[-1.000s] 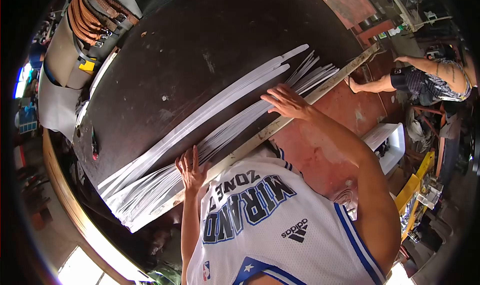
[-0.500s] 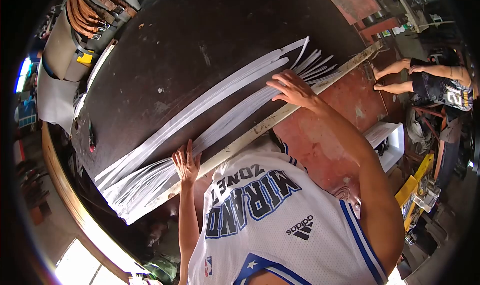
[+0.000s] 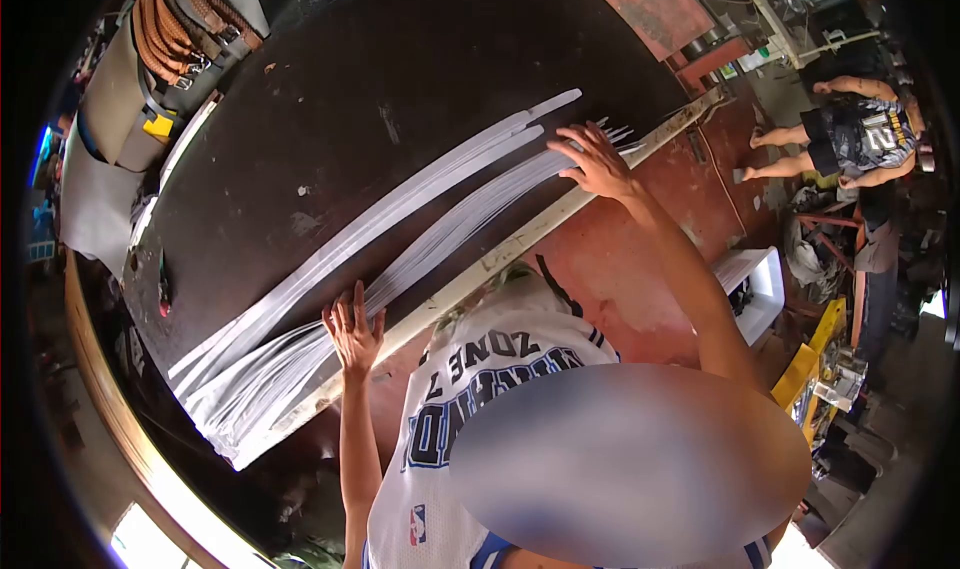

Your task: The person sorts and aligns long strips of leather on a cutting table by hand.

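Note:
A bundle of long, thin white strips (image 3: 450, 219) lies along the near edge of the dark tabletop (image 3: 400, 59), fanned out at its left end. My left hand (image 3: 354, 337) rests on the bundle near that fan, fingers spread. Toward the other end, my right hand (image 3: 597, 162) lies over the strips with its fingers apart and slightly bent, hiding part of them. A second group of white strips (image 3: 400, 197) runs alongside, farther from me; neither hand touches its middle.
Brown braided belts (image 3: 165, 34) lie at the upper left. A small tool with a red end (image 3: 164, 287) rests on the table's left side. To the right are a white bin (image 3: 755, 294), a yellow metal frame (image 3: 815, 354) and another person (image 3: 860, 134).
The view has shifted slightly. The strip ends by my right hand are less fanned, and the long curled strip tip there no longer sticks up. The other person has changed posture.

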